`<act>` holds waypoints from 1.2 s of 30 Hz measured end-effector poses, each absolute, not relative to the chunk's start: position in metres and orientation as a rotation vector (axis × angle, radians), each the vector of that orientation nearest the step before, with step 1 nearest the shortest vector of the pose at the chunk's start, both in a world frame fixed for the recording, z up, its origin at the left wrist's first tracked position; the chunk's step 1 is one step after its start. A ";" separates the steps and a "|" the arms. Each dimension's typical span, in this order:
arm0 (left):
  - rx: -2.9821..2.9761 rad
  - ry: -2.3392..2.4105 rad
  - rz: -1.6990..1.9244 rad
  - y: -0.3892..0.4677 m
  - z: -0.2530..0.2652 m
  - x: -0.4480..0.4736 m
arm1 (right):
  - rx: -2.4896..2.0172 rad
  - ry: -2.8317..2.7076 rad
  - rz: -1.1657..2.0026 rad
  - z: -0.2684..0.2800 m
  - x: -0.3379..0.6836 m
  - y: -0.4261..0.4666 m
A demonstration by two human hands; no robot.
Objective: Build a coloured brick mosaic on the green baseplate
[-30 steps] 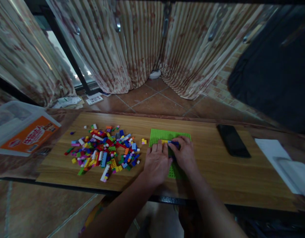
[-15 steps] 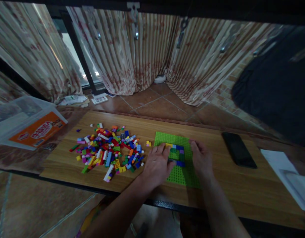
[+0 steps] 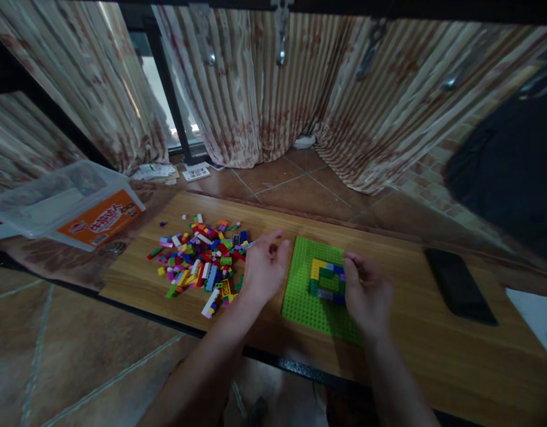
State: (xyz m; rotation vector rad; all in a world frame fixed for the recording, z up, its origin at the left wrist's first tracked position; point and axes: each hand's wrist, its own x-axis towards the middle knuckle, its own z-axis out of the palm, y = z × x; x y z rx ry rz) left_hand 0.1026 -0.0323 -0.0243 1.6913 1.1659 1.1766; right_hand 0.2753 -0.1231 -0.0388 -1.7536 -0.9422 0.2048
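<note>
Tub, clear plastic: 1 (image 3: 41,207), with 1 orange printed label (image 3: 102,220) on its near side; beyond the left end of the surface (image 3: 135,273).
Metallic item: 1 (image 3: 115,248), just beside the tub; too small to identify.
Papers: 1 loose batch (image 3: 154,172), sheets overlapping and not countable; behind the tub.
Printed card: 1 (image 3: 196,172), white with a dark square pattern; just right of the papers.
Loose bricks: 1 spread heap (image 3: 202,261), many colours, too many and too overlapped to count; on the left part of the surface.
Left hand: 1 (image 3: 265,261), half spread, thumb apart from the curved fingers; over the right edge of the heap, beside the baseplate. Cannot tell whether a piece sits in it.
Baseplate, green, studded: 1 (image 3: 300,302), flat on the surface between the two hands.
Brick frame: 1 (image 3: 318,270), a ring on the baseplate; yellow, blue, purple, green and grey pieces, exact number unclear, the right side partly covered.
Right hand: 1 (image 3: 369,290), fingers curled in, at the right side of baseplate and frame; cannot tell whether it grips or touches either.
Phone, black: 1 (image 3: 460,287), flat, well right of the baseplate.
White sheet: 1 (image 3: 534,317), at the far right end.
</note>
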 end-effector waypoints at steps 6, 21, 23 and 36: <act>0.959 1.126 1.562 0.001 -0.012 0.068 | -1.794 -1.181 0.208 -0.042 0.254 -0.122; 0.510 0.957 1.481 -0.001 0.006 0.034 | -1.641 -1.636 0.265 -0.054 0.162 -0.085; 0.507 0.969 1.502 0.001 0.005 0.027 | -1.642 -1.632 0.264 -0.058 0.158 -0.082; 0.682 1.087 1.546 0.010 -0.002 -0.004 | -1.655 -1.487 0.290 -0.066 0.147 -0.068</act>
